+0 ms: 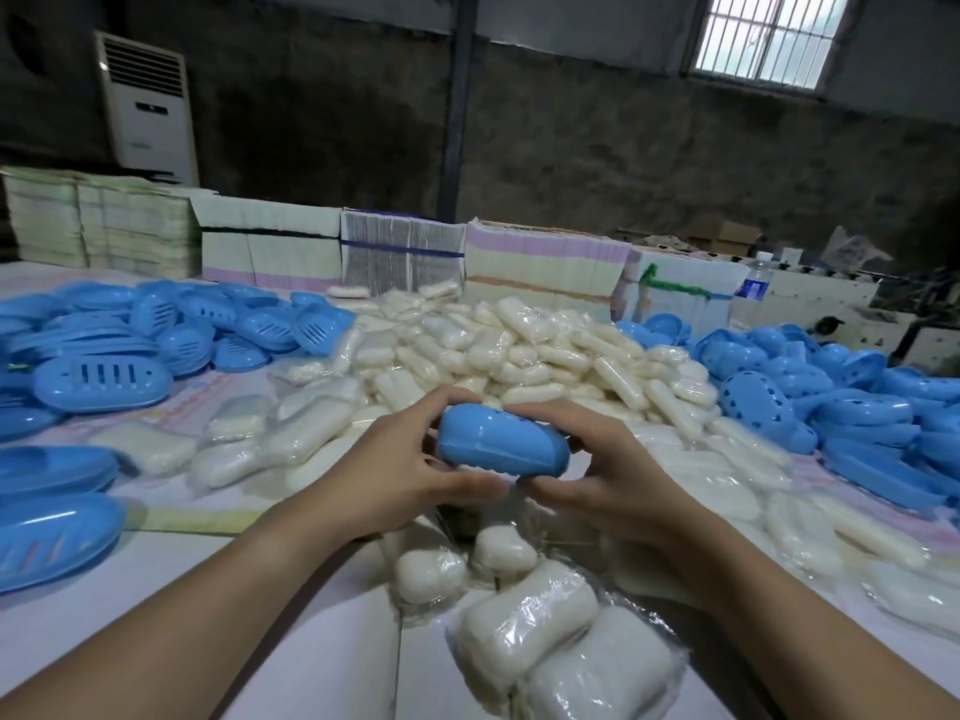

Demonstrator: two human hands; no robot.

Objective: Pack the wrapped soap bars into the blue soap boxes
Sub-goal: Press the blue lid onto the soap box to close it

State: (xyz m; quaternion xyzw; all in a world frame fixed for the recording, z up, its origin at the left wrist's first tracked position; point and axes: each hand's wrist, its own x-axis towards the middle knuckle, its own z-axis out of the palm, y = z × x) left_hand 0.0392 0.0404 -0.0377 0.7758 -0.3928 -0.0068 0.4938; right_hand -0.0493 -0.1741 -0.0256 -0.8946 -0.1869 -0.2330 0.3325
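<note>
A table (311, 641) carries a heap of wrapped soap bars (519, 350) at its middle, with blue box halves (104, 376) piled toward both side edges. Above the near edge, the left hand (410, 472) and right hand (613, 475) together grasp one closed blue soap box (501, 446).

Blue soap box (501, 449): closed oval shell with holes along its upper edge, tilted, raised above the table at centre. Wrapped soap bars (498, 350): white, clear-film wrapped, heaped from 12 o'clock down to 6. Loose blue soap boxes (104, 381) piled at 9 and 3 o'clock.
</note>
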